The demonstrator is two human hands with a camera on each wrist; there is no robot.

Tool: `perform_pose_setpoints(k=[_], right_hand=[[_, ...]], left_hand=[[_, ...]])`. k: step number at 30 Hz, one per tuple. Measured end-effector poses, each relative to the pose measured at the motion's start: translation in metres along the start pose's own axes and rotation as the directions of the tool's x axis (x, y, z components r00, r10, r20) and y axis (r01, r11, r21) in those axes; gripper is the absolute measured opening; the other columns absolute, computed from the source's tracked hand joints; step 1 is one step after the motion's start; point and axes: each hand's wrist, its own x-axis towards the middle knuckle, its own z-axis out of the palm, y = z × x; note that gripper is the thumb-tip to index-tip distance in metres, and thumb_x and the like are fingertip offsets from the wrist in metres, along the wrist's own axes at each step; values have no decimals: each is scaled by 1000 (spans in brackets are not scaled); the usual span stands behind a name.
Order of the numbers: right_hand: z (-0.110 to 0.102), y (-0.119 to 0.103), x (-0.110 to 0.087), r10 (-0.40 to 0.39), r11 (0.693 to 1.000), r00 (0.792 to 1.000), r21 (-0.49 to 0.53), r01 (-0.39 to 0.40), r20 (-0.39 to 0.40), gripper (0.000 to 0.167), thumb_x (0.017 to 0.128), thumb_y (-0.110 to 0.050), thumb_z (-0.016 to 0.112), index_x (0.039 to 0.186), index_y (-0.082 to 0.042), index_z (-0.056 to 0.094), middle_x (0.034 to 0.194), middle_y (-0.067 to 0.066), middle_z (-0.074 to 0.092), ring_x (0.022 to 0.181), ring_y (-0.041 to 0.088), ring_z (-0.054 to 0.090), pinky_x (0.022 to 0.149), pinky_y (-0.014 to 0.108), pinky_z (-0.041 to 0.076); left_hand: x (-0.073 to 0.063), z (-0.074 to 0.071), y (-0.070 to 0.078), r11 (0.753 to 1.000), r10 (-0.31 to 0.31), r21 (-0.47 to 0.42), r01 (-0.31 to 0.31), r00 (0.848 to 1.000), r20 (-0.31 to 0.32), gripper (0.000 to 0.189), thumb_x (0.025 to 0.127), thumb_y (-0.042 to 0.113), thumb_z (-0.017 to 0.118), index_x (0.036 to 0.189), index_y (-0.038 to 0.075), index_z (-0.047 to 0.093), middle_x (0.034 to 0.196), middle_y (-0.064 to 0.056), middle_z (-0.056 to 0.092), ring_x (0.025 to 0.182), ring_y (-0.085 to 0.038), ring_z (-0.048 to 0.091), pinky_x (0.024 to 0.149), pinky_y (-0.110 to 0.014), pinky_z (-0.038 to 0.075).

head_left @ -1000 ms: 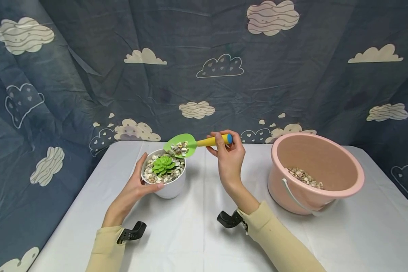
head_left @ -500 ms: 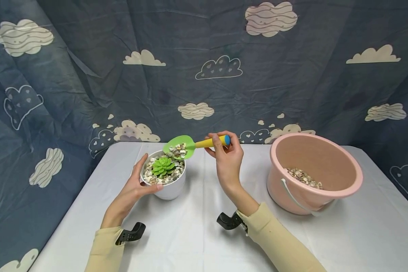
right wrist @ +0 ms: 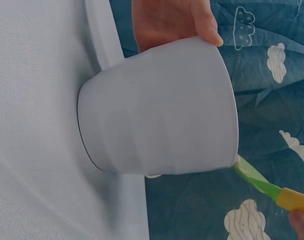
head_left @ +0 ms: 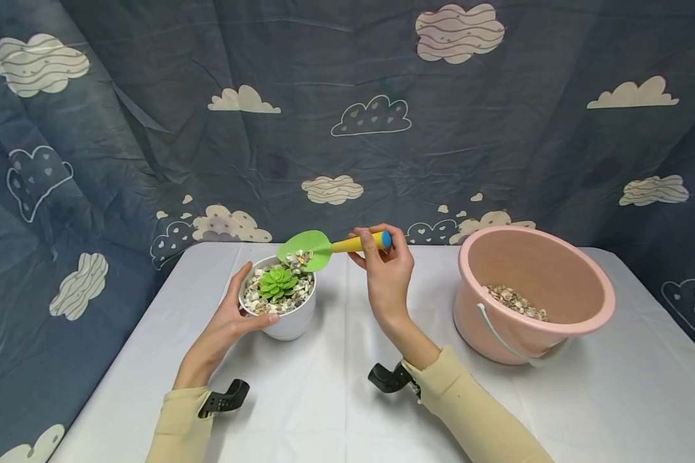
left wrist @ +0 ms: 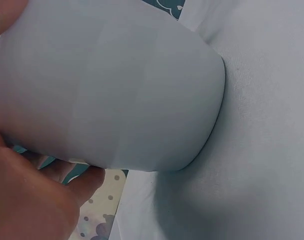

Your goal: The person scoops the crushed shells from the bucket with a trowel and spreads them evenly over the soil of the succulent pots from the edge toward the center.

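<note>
A white pot stands on the cloth, filled with small shells and pebbles around a green succulent. My left hand grips the pot from its left, thumb at the near rim; the left wrist view shows fingers against the pot wall. In my right hand I hold a small trowel by its yellow handle. Its green blade tilts over the pot's far right rim, with a few shells at its lower edge. In the right wrist view the blade meets the pot's rim.
A pink bucket with a pale handle stands at the right, shells lying on its bottom. White cloth covers the table. Behind hangs a dark curtain with cloud prints.
Shells on the trowel blade have slid down toward the pot, leaving fewer on it and more of the green bare. Both hands stay nearly in place.
</note>
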Motion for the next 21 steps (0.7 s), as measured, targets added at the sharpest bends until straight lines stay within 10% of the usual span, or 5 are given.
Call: perform_pose_setpoints(k=[21], right_hand=[[-4, 15, 0, -42, 999, 999, 15, 42, 14, 26, 99, -12, 60, 115, 6, 52, 112, 26, 63, 106, 38, 64, 83, 47, 55]], left_hand=[[-5, -3, 5, 1000, 2, 5, -2, 998, 64, 102, 86, 20, 75, 158, 35, 4, 163, -4, -8, 147, -35, -1, 114, -61, 5]])
